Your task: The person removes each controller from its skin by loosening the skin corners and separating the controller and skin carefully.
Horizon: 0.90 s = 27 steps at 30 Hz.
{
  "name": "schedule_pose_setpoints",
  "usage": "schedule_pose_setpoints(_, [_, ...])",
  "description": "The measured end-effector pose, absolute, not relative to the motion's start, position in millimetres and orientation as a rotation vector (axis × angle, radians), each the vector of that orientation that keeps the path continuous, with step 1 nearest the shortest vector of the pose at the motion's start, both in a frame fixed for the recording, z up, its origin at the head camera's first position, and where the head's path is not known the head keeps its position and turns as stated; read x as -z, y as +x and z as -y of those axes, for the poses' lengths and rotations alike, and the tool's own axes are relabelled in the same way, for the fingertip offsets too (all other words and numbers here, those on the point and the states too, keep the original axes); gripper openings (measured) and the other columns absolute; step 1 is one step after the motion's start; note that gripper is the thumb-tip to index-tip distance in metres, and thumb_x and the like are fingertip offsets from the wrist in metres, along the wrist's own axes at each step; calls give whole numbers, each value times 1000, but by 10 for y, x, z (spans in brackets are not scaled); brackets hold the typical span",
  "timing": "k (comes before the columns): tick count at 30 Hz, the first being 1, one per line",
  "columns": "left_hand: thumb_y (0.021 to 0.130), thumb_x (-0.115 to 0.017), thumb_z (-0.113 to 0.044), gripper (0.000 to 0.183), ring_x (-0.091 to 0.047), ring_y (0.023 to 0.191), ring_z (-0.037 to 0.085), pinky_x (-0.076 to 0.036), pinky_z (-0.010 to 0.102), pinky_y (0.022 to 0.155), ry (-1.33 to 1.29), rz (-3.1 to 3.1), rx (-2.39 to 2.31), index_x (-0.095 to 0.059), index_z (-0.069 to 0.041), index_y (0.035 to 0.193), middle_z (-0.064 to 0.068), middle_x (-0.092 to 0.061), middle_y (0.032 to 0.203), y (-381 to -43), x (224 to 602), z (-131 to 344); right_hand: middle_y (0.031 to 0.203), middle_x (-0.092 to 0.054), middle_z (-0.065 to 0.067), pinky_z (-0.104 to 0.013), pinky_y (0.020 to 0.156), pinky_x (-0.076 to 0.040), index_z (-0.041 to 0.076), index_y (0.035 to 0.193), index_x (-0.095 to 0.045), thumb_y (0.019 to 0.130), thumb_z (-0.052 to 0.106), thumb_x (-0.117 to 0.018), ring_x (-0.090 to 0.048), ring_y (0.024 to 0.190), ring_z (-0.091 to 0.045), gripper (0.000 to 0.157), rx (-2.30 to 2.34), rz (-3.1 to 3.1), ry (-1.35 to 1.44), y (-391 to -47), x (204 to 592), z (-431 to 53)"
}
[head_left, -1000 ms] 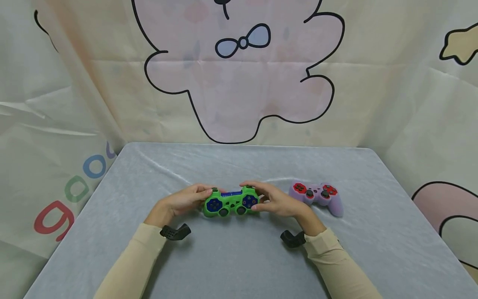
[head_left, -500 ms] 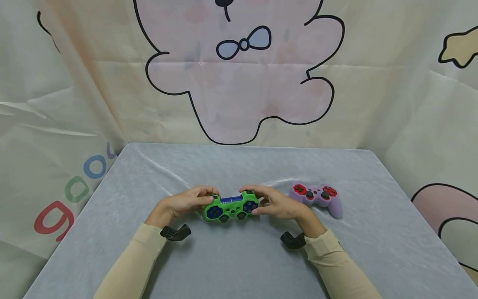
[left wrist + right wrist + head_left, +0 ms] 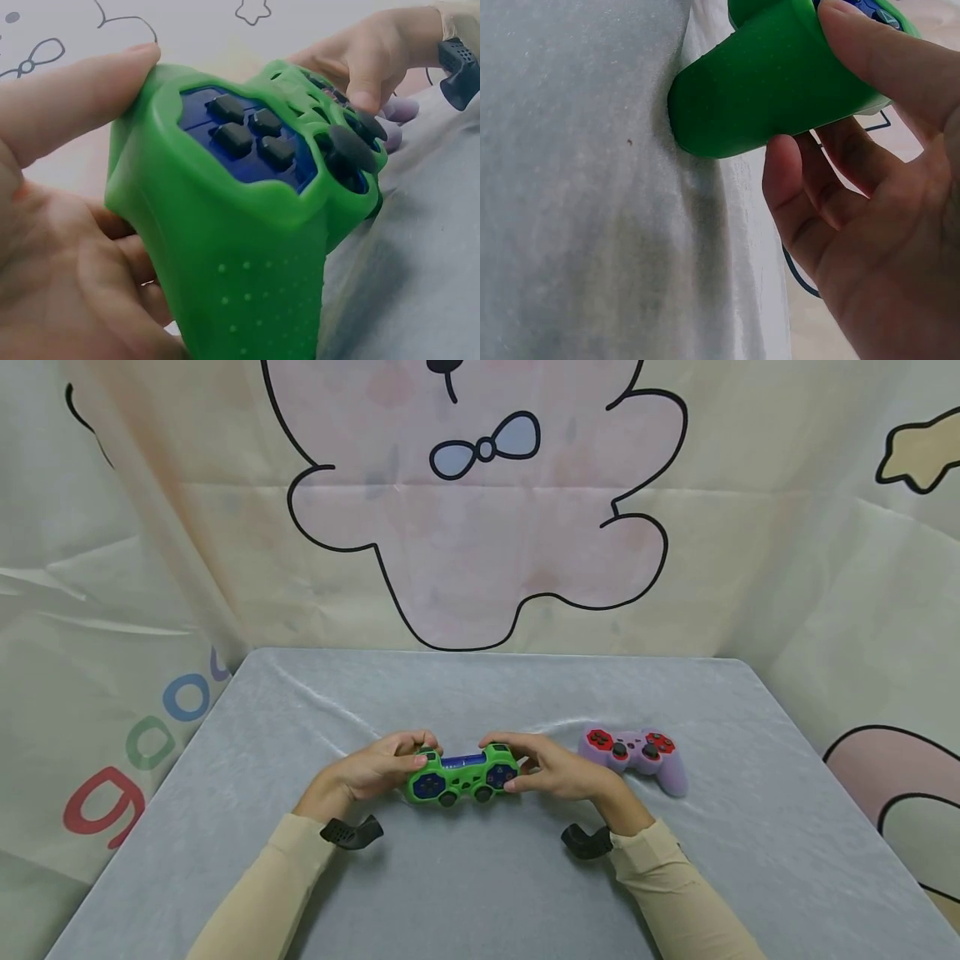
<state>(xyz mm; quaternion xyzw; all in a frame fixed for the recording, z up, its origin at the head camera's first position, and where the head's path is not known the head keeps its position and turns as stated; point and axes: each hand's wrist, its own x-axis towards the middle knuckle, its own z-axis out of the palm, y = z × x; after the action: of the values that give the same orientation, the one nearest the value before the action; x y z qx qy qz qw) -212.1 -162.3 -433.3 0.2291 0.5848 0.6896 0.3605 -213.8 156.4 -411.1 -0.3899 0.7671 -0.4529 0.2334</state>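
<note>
head view: holding a green controller point(image 3: 462, 779) by both ends, at the middle of the grey cloth point(image 3: 465, 893); gripping its left end with the left hand point(image 3: 378, 767), pinching its right end with the right hand point(image 3: 557, 768). near a purple controller point(image 3: 637, 752), just to the right.

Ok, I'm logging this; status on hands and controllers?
Left hand, right hand: gripping green controller, one at each end. Purple controller lying to its right. Nothing seen blocking.
</note>
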Motion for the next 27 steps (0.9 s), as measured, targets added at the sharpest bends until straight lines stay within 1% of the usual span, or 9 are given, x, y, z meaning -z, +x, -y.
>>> schedule_pose_setpoints(4, [98, -67, -31, 28, -59, 95, 7, -49, 26, 92, 583, -1474, -1829, -47, -14, 109, -5, -52, 108, -2103, 4304, 1611, 147, -53, -15, -35, 88, -53, 2, 151, -41, 96, 8, -68, -60, 107, -12, 61, 1254, -2099, -1074, -2143, 4112, -1565])
schedule_pose_setpoints(7, [99, -65, -26, 21, -58, 93, 7, -49, 24, 91, 589, -1489, -1849, -49, -15, 107, -6, -53, 106, -2106, 4297, 1600, 148, -51, -17, -36, 87, -53, 1, 150, -42, 96, 8, -67, -60, 105, -11, 60, 1259, -2105, -1078, -2145, 4109, -1565])
schedule_pose_setpoints(11, [100, -64, -20, 5, -54, 104, 6, -47, 22, 92, 555, -1592, -1901, -59, -20, 97, -9, -55, 108, -2129, 4294, 1604, 138, -59, -17, -33, 87, -53, 2, 151, -41, 97, 9, -67, -60, 102, -12, 60, 1268, -2111, -1056, -2149, 4115, -1556])
schedule_pose_setpoints(13, [100, -63, -18, 11, -50, 111, 8, -45, 23, 95, 526, -1671, -1904, -61, -23, 90, -9, -56, 111, -2137, 4282, 1615, 131, -63, -16, -31, 86, -54, 3, 151, -40, 97, 9, -66, -62, 101, -13, 60, 1280, -2103, -1036, -2154, 4128, -1550])
schedule_pose_setpoints(16, [100, -63, -20, 16, -47, 120, 13, -43, 28, 100, 504, -1782, -1861, -58, -24, 86, -1, -55, 123, -2144, 4255, 1636, 127, -65, -16, -29, 85, -56, 3, 152, -39, 98, 8, -65, -63, 102, -15, 60, 1309, -2081, -1016, -2166, 4159, -1542])
schedule_pose_setpoints(20, [95, -69, -17, 16, -45, 127, 20, -39, 38, 105, 565, -1878, -1781, -54, -17, 90, 14, -51, 134, -2150, 4222, 1668, 131, -63, -17, -30, 86, -56, 3, 152, -38, 98, 6, -64, -64, 106, -17, 60, 1355, -2062, -998, -2182, 4186, -1549])
schedule_pose_setpoints(23, [91, -73, -13, 20, -47, 123, 25, -40, 41, 103, 646, -1961, -1739, -54, -9, 93, 12, -55, 126, -2148, 4193, 1671, 132, -61, -17, -30, 86, -56, 3, 152, -38, 98, 6, -64, -63, 108, -18, 60, 1379, -2064, -975, -2190, 4184, -1562])
schedule_pose_setpoints(25, [90, -75, -11, 25, -49, 116, 25, -41, 40, 96, 704, -2036, -1717, -51, -3, 91, 6, -55, 112, -2151, 4189, 1666, 132, -61, -16, -31, 86, -56, 4, 151, -39, 98, 6, -65, -63, 108, -18, 60, 1387, -2073, -968, -2194, 4178, -1568])
schedule_pose_setpoints(27, [90, -74, -8, 28, -49, 105, 23, -41, 37, 89, 743, -2098, -1720, -48, 1, 87, 2, -51, 99, -2154, 4197, 1657, 132, -62, -16, -32, 86, -56, 3, 151, -39, 97, 6, -65, -62, 108, -18, 60, 1387, -2091, -974, -2193, 4171, -1573])
